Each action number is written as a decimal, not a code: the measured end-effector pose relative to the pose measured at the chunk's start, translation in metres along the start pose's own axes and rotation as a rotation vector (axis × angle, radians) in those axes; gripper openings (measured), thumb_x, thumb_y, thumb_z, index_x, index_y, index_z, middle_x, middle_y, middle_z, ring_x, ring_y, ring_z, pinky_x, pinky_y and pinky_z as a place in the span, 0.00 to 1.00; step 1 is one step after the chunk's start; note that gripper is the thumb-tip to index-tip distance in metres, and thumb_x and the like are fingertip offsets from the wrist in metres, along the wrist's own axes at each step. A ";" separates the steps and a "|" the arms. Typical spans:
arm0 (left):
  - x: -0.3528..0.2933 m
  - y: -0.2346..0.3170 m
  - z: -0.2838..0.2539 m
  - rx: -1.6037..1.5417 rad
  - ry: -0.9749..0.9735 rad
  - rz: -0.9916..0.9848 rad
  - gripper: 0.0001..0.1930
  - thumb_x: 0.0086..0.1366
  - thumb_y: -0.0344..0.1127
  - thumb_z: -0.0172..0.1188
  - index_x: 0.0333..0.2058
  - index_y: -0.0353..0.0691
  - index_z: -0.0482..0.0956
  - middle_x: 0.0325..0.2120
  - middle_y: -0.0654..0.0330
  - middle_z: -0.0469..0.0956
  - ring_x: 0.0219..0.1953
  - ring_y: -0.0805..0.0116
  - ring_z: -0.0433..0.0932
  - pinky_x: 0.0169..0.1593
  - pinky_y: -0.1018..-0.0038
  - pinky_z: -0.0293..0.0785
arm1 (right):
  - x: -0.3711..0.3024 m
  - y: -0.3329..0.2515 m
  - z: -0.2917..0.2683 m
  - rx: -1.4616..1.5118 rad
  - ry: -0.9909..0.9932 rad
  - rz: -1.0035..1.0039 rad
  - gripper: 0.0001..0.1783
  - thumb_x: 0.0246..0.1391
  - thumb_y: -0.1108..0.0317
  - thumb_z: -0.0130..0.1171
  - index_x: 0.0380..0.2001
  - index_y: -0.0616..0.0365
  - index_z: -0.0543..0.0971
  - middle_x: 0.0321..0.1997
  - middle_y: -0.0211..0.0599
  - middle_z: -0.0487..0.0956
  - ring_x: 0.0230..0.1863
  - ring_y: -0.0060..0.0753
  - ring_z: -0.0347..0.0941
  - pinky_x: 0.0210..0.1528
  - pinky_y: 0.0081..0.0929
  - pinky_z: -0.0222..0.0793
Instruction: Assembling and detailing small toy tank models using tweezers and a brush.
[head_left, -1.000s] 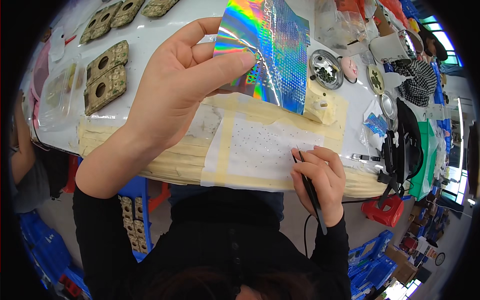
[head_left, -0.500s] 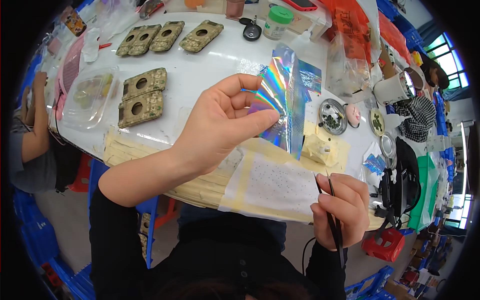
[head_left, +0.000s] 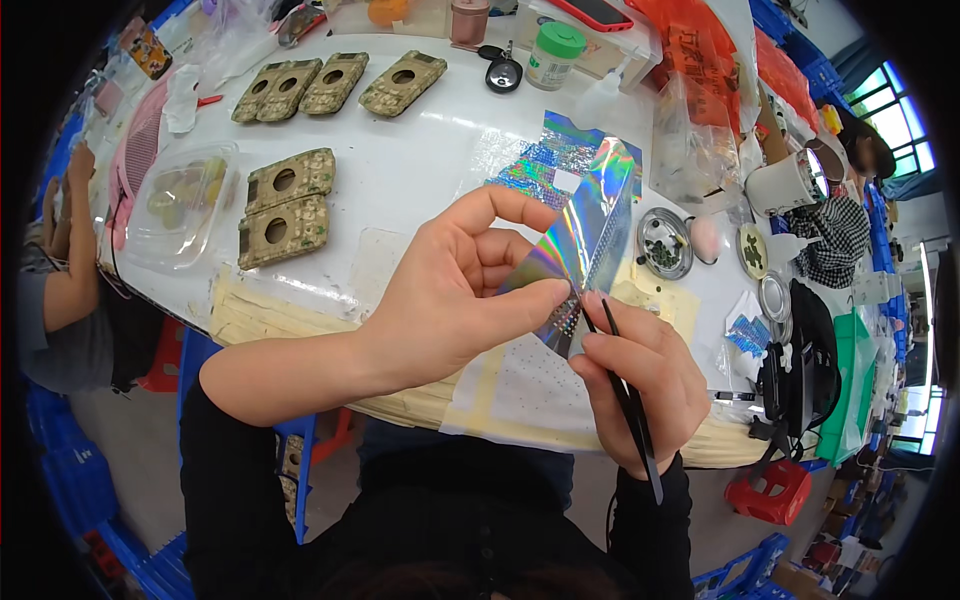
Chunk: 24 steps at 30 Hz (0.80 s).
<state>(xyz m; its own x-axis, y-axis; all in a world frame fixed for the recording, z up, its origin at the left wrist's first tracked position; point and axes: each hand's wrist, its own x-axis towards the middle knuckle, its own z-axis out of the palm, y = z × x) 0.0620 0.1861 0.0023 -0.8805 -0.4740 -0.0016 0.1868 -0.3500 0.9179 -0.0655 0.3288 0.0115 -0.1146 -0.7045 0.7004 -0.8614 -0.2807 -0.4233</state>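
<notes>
A: ok so what's the left hand (head_left: 450, 300) actually holding?

B: A piece of rainbow foil (head_left: 596, 222). Thumb and fingers are pinching it toward its lower end, and the rest slants up and away to the right of that pinch. It's held up above the table (head_left: 400, 190).

A: and the right hand (head_left: 665, 385)?

B: That one's wrapped around some black tweezers (head_left: 640, 425), thumb on one side and fingers on the other, back end sloping down toward the body. The tips are right by the left thumb, at the bottom part of the foil. Can't tell if they've nipped it or just sit next to it, too small to see tbh.

A: what's under all that?

B: Just below the pinch there's a white sheet (head_left: 510, 385) dotted with tiny dark specks, partly hidden by the foil and the right hand.

A: anything else around?

B: Yeah, loads. Just beyond the grip another shiny sheet (head_left: 530, 165) lies on the table, with a green-lidded jar (head_left: 555, 55) farther back. Right of the foil, pretty close, is a metal dish (head_left: 662, 222) with dark green bits (head_left: 658, 250) in it. Well left of the left hand are two camo pieces (head_left: 285, 238) with round holes, touching each other, and past them a clear plastic box (head_left: 150, 215).
</notes>
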 end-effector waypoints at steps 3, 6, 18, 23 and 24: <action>0.000 0.002 0.000 0.005 -0.001 -0.014 0.20 0.59 0.20 0.57 0.49 0.36 0.63 0.35 0.57 0.80 0.39 0.76 0.78 0.43 0.79 0.75 | -0.001 -0.001 0.000 0.018 -0.009 0.021 0.16 0.35 0.78 0.71 0.31 0.61 0.78 0.36 0.47 0.81 0.39 0.44 0.80 0.38 0.31 0.78; 0.001 0.002 0.001 0.010 0.000 -0.019 0.20 0.59 0.21 0.57 0.49 0.36 0.62 0.35 0.57 0.80 0.39 0.76 0.78 0.42 0.79 0.75 | 0.000 0.000 0.000 0.016 -0.006 0.013 0.16 0.36 0.78 0.70 0.31 0.61 0.77 0.36 0.47 0.81 0.39 0.44 0.80 0.38 0.31 0.78; 0.001 0.000 0.001 -0.037 0.004 -0.018 0.22 0.59 0.21 0.58 0.50 0.36 0.62 0.35 0.57 0.79 0.38 0.76 0.78 0.42 0.79 0.75 | -0.002 0.001 0.001 0.020 -0.001 0.035 0.15 0.36 0.78 0.70 0.30 0.61 0.77 0.37 0.49 0.81 0.39 0.44 0.80 0.39 0.30 0.77; 0.001 -0.001 0.000 -0.048 0.005 -0.025 0.22 0.59 0.21 0.58 0.51 0.36 0.61 0.34 0.58 0.79 0.38 0.76 0.78 0.43 0.80 0.74 | -0.001 0.001 0.002 0.014 -0.003 0.035 0.15 0.36 0.78 0.70 0.30 0.61 0.77 0.36 0.49 0.81 0.39 0.44 0.80 0.39 0.29 0.77; 0.001 -0.002 0.000 -0.049 0.005 -0.026 0.22 0.59 0.21 0.58 0.51 0.36 0.62 0.34 0.58 0.79 0.38 0.76 0.78 0.43 0.80 0.74 | -0.001 0.001 0.001 0.006 -0.005 0.035 0.14 0.36 0.78 0.70 0.30 0.61 0.77 0.36 0.49 0.81 0.39 0.44 0.80 0.39 0.29 0.77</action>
<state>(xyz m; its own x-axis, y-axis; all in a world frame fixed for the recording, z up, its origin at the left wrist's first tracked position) 0.0608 0.1866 0.0007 -0.8831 -0.4685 -0.0271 0.1852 -0.4012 0.8971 -0.0656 0.3283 0.0096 -0.1421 -0.7169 0.6825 -0.8540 -0.2599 -0.4507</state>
